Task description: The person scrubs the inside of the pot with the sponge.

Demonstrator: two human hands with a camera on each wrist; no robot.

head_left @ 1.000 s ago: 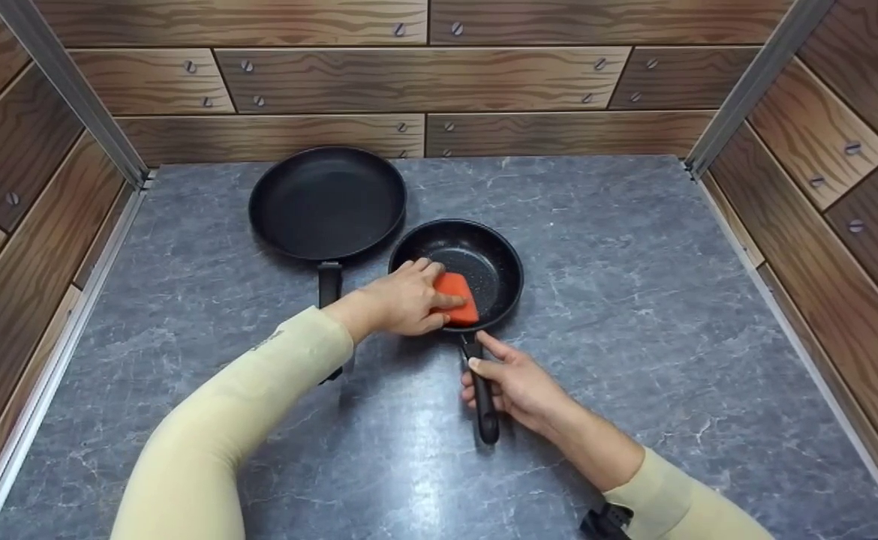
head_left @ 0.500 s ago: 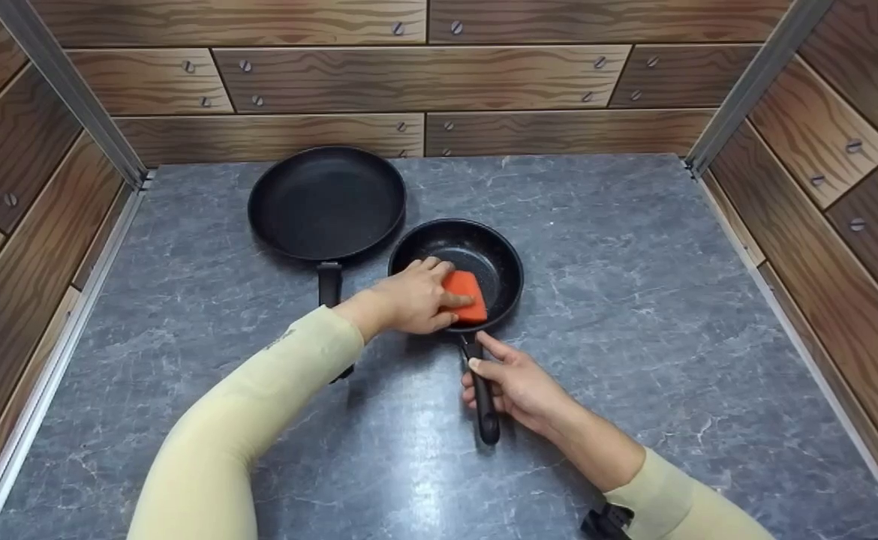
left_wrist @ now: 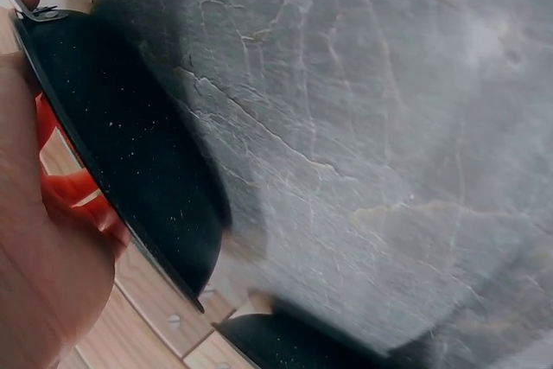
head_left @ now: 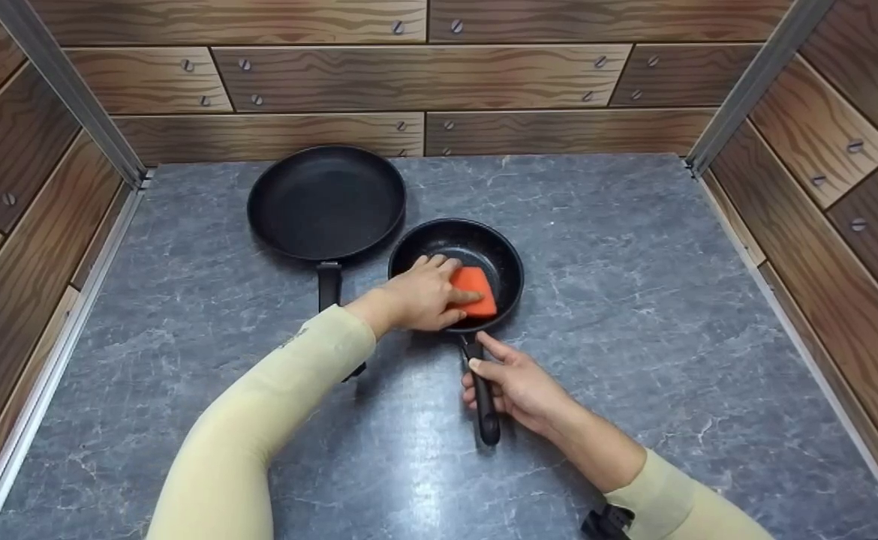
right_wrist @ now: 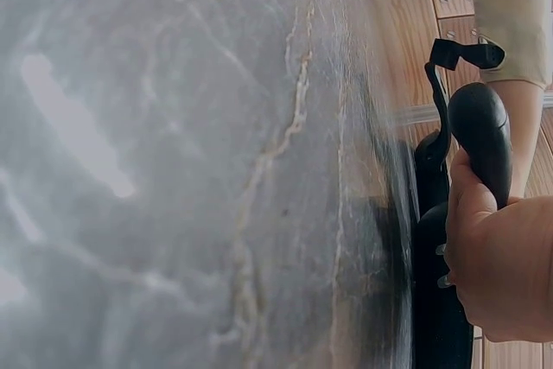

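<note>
A small black speckled frying pan [head_left: 510, 274] stands on the grey marbled table, its handle towards the person. My left hand [head_left: 428, 292] holds an orange sponge [head_left: 485, 283] against the inside of this pan, near its lower left. The sponge lies partly under the fingers. In the left wrist view, bits of orange show beyond the pan's rim, beside the hand [left_wrist: 52, 248]. My right hand [head_left: 521, 386] grips the pan's black handle [head_left: 488, 420], with the thumb on top. In the right wrist view, the handle's rounded end [right_wrist: 479, 131] sticks out of that hand [right_wrist: 501, 265].
A larger black frying pan [head_left: 326, 202] stands at the back left, close beside the small one. Its handle [head_left: 329, 285] is partly behind the left forearm. Wood-patterned walls [head_left: 424, 79] enclose the back and both sides of the table [head_left: 634, 285].
My left hand and the sponge have slid to the right inside the small pan, and slightly away from the person lately. The right hand and both pans have stayed in place.
</note>
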